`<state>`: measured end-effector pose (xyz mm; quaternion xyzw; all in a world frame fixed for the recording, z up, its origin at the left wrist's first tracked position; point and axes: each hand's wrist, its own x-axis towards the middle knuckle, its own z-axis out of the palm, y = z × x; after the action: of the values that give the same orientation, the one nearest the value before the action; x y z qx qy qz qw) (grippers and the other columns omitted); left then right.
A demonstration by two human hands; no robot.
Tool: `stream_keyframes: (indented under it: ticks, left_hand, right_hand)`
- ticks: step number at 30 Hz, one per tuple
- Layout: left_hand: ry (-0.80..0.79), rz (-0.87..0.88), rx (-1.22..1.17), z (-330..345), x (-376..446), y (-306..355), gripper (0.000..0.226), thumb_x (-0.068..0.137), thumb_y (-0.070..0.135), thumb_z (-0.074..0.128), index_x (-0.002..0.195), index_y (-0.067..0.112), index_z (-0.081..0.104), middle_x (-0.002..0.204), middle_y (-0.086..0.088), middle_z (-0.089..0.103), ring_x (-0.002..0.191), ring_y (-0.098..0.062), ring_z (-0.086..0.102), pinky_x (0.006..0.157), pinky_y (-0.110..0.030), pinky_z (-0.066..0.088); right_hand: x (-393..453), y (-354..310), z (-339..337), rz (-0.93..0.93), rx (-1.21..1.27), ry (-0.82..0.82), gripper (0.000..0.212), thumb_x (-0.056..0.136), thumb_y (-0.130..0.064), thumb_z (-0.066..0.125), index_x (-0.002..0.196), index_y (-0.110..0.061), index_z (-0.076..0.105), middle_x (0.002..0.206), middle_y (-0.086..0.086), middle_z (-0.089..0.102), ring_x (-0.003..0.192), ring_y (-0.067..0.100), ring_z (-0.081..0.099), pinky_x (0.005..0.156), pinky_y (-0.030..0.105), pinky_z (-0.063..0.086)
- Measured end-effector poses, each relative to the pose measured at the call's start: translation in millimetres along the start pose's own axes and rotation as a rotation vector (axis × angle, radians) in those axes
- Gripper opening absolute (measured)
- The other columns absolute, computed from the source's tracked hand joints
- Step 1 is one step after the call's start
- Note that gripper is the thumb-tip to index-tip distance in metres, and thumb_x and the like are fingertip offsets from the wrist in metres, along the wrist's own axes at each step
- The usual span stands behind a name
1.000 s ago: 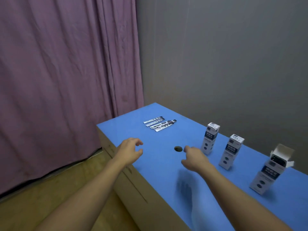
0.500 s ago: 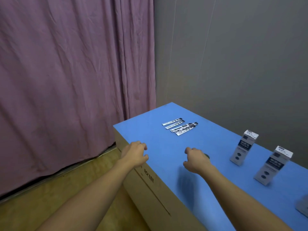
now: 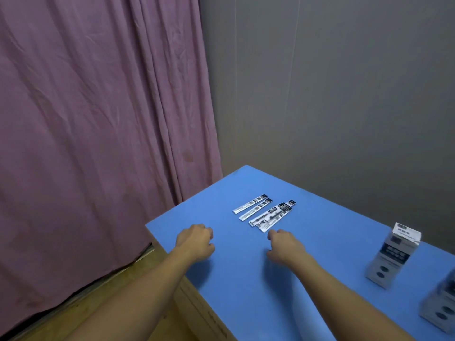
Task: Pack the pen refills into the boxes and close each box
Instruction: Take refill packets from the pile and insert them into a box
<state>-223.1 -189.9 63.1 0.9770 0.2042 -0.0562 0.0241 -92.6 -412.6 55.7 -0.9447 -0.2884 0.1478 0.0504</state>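
Refill packets lie flat in a loose row on the blue table, slanting side by side, the nearer ones overlapping. Just in front of the packets the right hand hovers with fingers loosely curled, grasping nothing, its fingertips near the closest packet. Left of the packets, the left hand hangs the same way, loosely curled and empty, near the table's corner. Well to the right of the packets stands a closed box, a second box beside it, blurred at the frame's edge.

Blue table, mauve curtain, grey wall
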Motion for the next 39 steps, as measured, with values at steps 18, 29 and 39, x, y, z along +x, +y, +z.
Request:
stream_keyframes:
  ticks: [18,29,39]
  left_hand:
    - [0.009,0.068,-0.151,20.7,165.7,43.8,0.029,0.096,0.028,0.048,0.118,0.015,0.061,0.121,-0.003,0.055,0.11,-0.024,0.056,0.087,-0.037,0.052]
    - [-0.046,0.223,-0.078,26.5,231.8,80.9,0.057,0.091,0.056,0.061,0.127,0.012,0.051,0.128,-0.005,0.048,0.119,-0.025,0.05,0.089,-0.039,0.05]
    - [-0.074,0.315,0.053,27.0,248.5,69.7,0.029,0.095,0.015,0.051,0.123,0.009,0.056,0.127,-0.01,0.05,0.117,-0.029,0.054,0.092,-0.038,0.048]
  right_hand:
    - [70.3,51.4,-11.3,0.146,0.076,0.002,0.039,0.092,-0.023,0.05,0.13,-0.015,0.049,0.129,0.006,0.05,0.119,0.027,0.05,0.09,0.038,0.049]
    - [82.0,45.0,-12.5,0.319,0.15,0.049,0.041,0.092,-0.023,0.049,0.132,-0.017,0.05,0.131,0.006,0.049,0.12,0.027,0.052,0.092,0.037,0.049]
    - [82.3,30.1,-5.8,0.419,0.147,0.042,0.038,0.091,-0.021,0.05,0.128,-0.013,0.051,0.129,0.007,0.05,0.118,0.029,0.052,0.091,0.037,0.049]
